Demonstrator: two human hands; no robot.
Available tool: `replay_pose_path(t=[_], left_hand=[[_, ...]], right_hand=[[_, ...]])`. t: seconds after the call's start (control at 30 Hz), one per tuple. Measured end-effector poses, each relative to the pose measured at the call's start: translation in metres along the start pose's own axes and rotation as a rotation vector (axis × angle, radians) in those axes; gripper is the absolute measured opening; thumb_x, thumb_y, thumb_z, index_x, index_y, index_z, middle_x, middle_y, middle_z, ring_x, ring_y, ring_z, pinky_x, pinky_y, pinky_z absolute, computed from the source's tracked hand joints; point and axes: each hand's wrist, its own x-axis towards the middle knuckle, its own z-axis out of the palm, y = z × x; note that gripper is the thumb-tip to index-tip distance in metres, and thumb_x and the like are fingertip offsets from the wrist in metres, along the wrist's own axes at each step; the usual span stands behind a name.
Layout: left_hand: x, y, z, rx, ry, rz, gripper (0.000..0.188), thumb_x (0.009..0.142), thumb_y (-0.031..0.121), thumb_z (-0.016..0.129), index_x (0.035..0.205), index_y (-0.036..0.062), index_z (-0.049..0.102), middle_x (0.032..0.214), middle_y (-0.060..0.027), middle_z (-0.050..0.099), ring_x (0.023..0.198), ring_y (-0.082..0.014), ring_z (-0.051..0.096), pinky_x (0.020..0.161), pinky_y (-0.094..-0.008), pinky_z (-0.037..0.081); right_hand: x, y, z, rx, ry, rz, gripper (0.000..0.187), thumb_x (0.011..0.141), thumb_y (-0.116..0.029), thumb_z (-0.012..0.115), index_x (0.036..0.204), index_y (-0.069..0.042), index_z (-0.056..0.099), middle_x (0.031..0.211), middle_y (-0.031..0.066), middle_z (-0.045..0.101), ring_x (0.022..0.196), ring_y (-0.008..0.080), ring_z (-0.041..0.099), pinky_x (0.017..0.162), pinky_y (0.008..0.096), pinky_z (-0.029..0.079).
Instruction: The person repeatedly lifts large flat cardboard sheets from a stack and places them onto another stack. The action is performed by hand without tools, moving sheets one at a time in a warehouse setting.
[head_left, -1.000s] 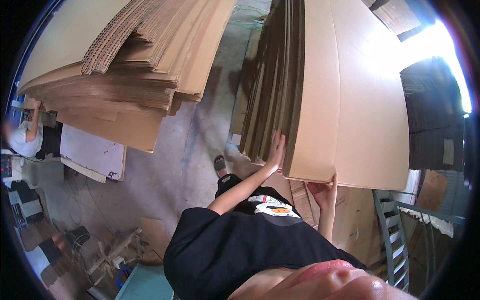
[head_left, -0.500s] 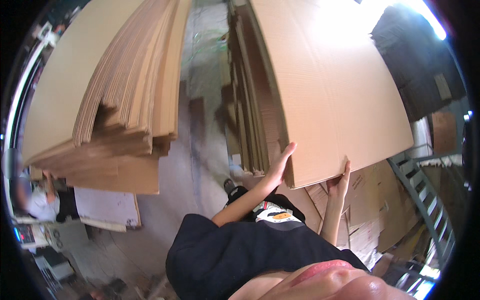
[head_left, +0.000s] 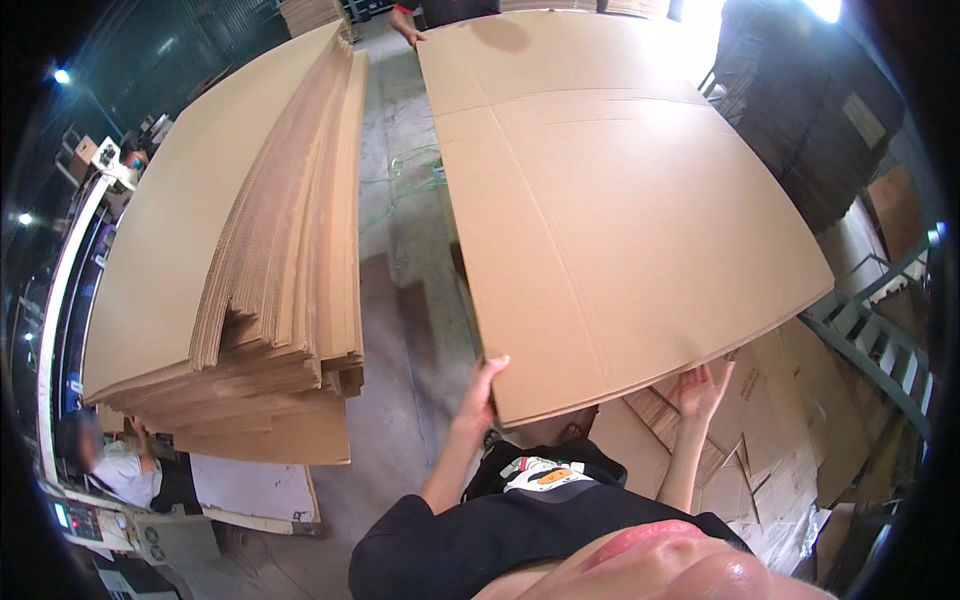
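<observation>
A large brown cardboard sheet [head_left: 620, 230] lies nearly level in front of me, creased across its far part and along its left side. Its near edge shows more than one layer. My left hand [head_left: 483, 392] grips the near left corner, thumb on top and fingers hidden below. Against the near edge, further right, my right hand [head_left: 700, 392] has its palm up and its fingers spread, touching the edge. At the far left corner, another person's hand [head_left: 409, 36] holds the same cardboard. What lies under the sheet is mostly hidden.
A tall stack of cardboard sheets [head_left: 280, 240] stands left across a narrow strip of floor [head_left: 395, 330]. Flattened cardboard [head_left: 775, 430] lies near my right side, beside metal steps [head_left: 880, 350]. A person in white [head_left: 130, 470] is beyond the stack near a machine [head_left: 150, 535].
The cardboard has come down from a raised tilt to nearly level, covering the stack edges seen beneath it. My left hand is lower and further left; my right hand's fingers have spread.
</observation>
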Motion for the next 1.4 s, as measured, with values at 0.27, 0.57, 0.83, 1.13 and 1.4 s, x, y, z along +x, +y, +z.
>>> replay_pose_path(t=[0.27, 0.57, 0.83, 1.13, 1.4], left_hand=[[0.024, 0.042, -0.085, -0.02, 0.024, -0.045, 0.053, 0.09, 0.04, 0.061, 0.126, 0.0008, 0.057, 0.118, -0.0117, 0.065, 0.105, -0.0218, 0.064, 0.09, -0.035, 0.053], [0.089, 0.009, -0.157, -0.229, 0.055, -0.018, 0.049, 0.092, 0.044, 0.062, 0.123, 0.0063, 0.061, 0.112, -0.0069, 0.068, 0.102, -0.0207, 0.065, 0.088, -0.0347, 0.053], [0.137, -0.012, -0.091, -0.594, -0.165, -0.075, 0.049, 0.093, 0.045, 0.059, 0.125, 0.0072, 0.06, 0.117, -0.0095, 0.067, 0.104, -0.0262, 0.065, 0.091, -0.0409, 0.053], [0.173, 0.029, 0.101, -0.862, -0.348, 0.128, 0.057, 0.096, 0.053, 0.05, 0.13, 0.0074, 0.054, 0.123, -0.0146, 0.062, 0.111, -0.0296, 0.061, 0.097, -0.0491, 0.05], [0.045, 0.18, 0.182, -1.582, -1.072, -0.208, 0.046, 0.093, 0.04, 0.064, 0.12, 0.003, 0.061, 0.115, -0.0151, 0.066, 0.107, -0.0262, 0.066, 0.089, -0.0438, 0.058]], right_hand=[[0.035, 0.033, 0.027, 0.045, -0.018, -0.222, 0.076, 0.086, -0.045, 0.073, 0.14, 0.0, 0.042, 0.137, 0.0117, 0.051, 0.125, 0.0257, 0.052, 0.106, 0.0415, 0.045], [0.017, 0.027, 0.09, -0.235, -0.119, -0.276, 0.058, 0.09, -0.025, 0.072, 0.137, -0.006, 0.046, 0.121, 0.0086, 0.06, 0.108, 0.0204, 0.062, 0.093, 0.0342, 0.052], [-0.03, -0.051, 0.236, -0.68, -0.382, -0.927, 0.06, 0.095, -0.015, 0.065, 0.145, -0.003, 0.036, 0.125, 0.0067, 0.055, 0.111, 0.0143, 0.055, 0.093, 0.0268, 0.045], [-0.106, -0.112, 0.523, -0.893, -0.928, -1.371, 0.068, 0.094, -0.031, 0.068, 0.146, 0.002, 0.038, 0.131, 0.014, 0.06, 0.122, 0.0215, 0.056, 0.102, 0.0329, 0.046], [-0.194, -0.067, 0.573, -1.098, -1.534, -1.672, 0.063, 0.09, -0.037, 0.07, 0.137, 0.001, 0.05, 0.131, 0.0147, 0.061, 0.125, 0.0266, 0.055, 0.107, 0.0395, 0.041]])
